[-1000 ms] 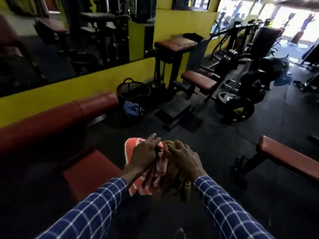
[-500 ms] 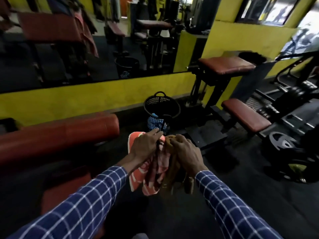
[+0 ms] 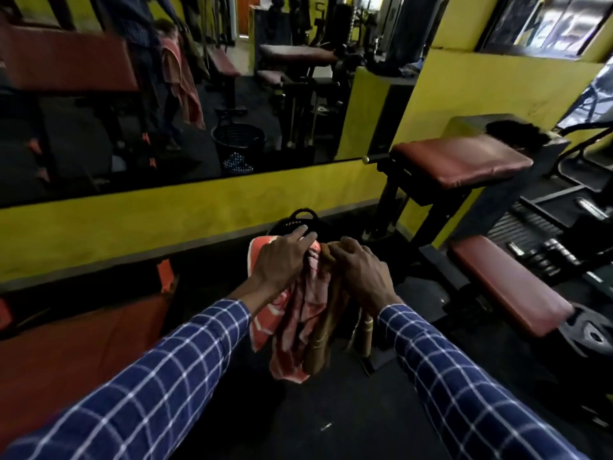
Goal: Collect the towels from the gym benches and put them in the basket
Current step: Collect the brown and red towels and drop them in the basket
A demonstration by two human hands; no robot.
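Note:
A bundle of towels hangs in front of me: an orange and pink patterned towel (image 3: 295, 313) under my left hand (image 3: 282, 260), and a brown towel (image 3: 326, 330) under my right hand (image 3: 361, 273). Both hands grip the top of the bundle, side by side. The black plastic basket (image 3: 300, 219) stands on the floor against the yellow wall, just beyond my hands. Only its handle and far rim show; the hands and towels hide the rest.
A red padded bench (image 3: 79, 346) lies low at my left. A raised red pad (image 3: 461, 161) and a lower red seat (image 3: 507, 283) stand at the right, with weight plates (image 3: 593, 336) beyond. A wall mirror (image 3: 166, 94) reflects the basket. The floor is dark rubber.
I have come closer to the basket and turned left; it went from ahead of my hands to nearly hidden behind them. Both hands keep the same hold on the towels.

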